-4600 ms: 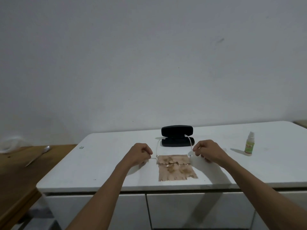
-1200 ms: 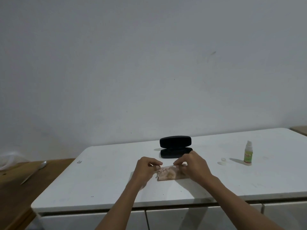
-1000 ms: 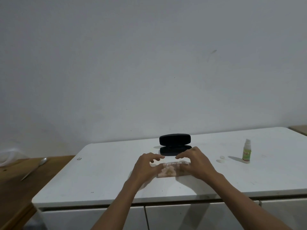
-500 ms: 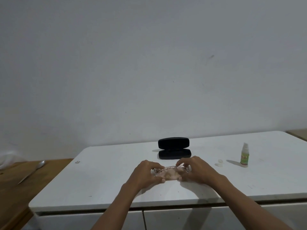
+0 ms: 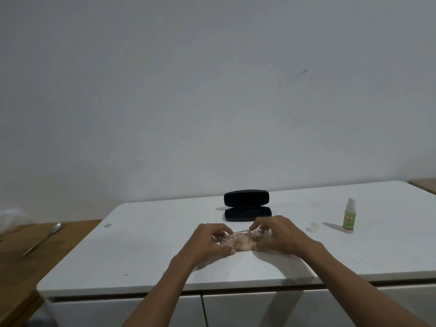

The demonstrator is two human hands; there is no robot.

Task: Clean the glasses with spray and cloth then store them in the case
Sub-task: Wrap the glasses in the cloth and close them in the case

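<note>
Both hands, left (image 5: 207,241) and right (image 5: 280,237), grip the cloth-wrapped glasses (image 5: 243,239) before the open case (image 5: 246,206); the spray bottle (image 5: 348,217) label is unreadable.

One glasses (image 5: 240,234), one cloth (image 5: 243,243), one case (image 5: 247,205), one spray bottle (image 5: 348,218), one cap (image 5: 314,224), one spoon (image 5: 44,237).

A spoon (image 5: 44,237) lies on the wooden table (image 5: 21,267) at left.

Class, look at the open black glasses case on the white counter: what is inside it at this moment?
The glasses case shows only dark lining; its far floor is hidden from this angle. The glasses are outside it, held over the cloth by the left hand and right hand.
</note>
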